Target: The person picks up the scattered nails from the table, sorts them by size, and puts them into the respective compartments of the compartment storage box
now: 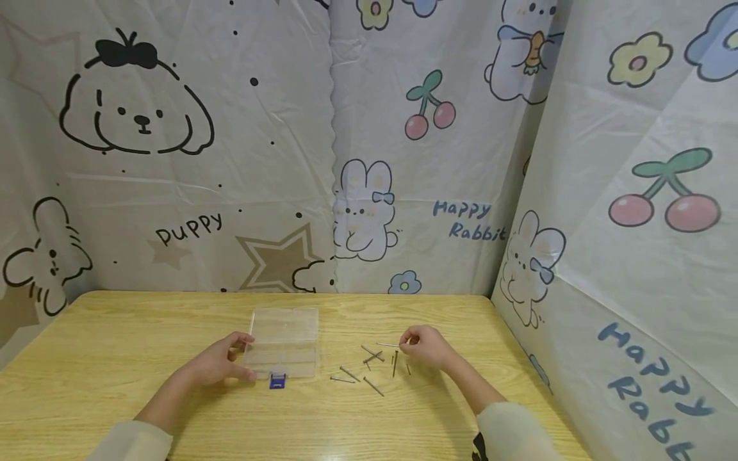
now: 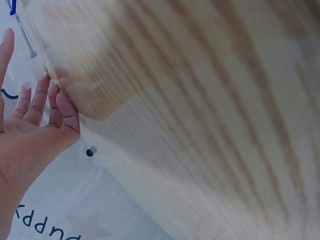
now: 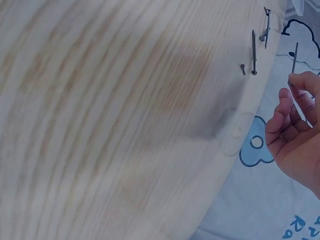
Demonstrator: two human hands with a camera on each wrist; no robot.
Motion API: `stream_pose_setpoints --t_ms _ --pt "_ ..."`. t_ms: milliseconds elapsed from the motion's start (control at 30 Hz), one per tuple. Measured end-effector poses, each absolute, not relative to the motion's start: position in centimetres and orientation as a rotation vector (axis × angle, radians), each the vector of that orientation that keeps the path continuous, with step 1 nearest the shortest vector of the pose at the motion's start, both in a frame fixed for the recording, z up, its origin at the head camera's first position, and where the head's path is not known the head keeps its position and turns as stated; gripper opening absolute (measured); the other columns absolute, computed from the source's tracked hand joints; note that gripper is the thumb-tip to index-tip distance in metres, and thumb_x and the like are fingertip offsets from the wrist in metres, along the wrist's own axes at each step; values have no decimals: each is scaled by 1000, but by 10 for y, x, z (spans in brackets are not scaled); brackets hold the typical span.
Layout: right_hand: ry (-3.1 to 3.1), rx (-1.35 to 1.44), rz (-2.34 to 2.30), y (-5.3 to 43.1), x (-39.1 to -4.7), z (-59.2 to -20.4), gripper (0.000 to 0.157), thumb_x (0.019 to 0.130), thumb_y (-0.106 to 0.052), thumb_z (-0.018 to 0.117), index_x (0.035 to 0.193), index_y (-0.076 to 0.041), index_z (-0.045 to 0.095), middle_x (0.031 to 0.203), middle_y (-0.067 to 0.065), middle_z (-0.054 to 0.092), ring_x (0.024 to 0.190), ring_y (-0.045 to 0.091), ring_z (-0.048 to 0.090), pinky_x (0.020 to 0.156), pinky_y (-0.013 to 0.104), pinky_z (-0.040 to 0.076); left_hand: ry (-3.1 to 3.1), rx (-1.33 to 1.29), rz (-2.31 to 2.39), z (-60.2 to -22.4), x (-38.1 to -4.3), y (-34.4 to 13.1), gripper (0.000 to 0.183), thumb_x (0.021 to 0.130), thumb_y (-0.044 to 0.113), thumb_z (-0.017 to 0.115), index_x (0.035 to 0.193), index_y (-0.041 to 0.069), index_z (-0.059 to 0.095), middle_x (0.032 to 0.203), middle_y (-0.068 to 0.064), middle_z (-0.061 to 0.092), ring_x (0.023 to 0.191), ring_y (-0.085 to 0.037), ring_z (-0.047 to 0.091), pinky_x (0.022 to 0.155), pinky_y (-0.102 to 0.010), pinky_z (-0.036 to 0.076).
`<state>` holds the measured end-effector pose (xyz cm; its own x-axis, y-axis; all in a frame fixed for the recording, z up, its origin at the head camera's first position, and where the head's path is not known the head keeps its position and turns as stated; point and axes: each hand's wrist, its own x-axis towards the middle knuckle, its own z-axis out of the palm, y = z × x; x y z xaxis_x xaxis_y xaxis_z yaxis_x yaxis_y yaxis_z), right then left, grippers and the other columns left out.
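Observation:
At the middle of the table stands a clear plastic box [image 1: 284,357] with a blue latch [image 1: 277,381] on its front edge. My left hand [image 1: 221,360] is at the box's left side, thumb by the front corner and the other fingers against the edge farther back. Between thumb and fingertips my right hand [image 1: 429,347] pinches a nail [image 1: 387,345]; its shaft points left in the head view and up in the right wrist view [image 3: 295,56]. Below and left of that hand, several loose nails [image 1: 373,386] lie scattered, some of them crossing.
The pale wooden table [image 1: 288,429] ends at a patterned cloth [image 1: 277,160] hung behind it. Another cloth side [image 1: 634,275] runs along the right edge. Shorter nails [image 1: 408,369] lie close to my right hand.

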<state>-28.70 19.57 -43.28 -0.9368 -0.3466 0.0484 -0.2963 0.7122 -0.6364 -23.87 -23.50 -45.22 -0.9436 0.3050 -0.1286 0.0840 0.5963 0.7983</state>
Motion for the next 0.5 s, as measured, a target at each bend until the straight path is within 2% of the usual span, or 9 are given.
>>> stream_pose_setpoints --t_ms 500 --pt "2789 -649 -997 154 -288 -421 8 87 -12 59 86 -8 67 74 -1 54 65 10 44 56 21 38 2577 325 1258 -453 -240 -235 81 74 28 79 135 -3 35 133 -31 39 118 -56 39 96 -60 40"
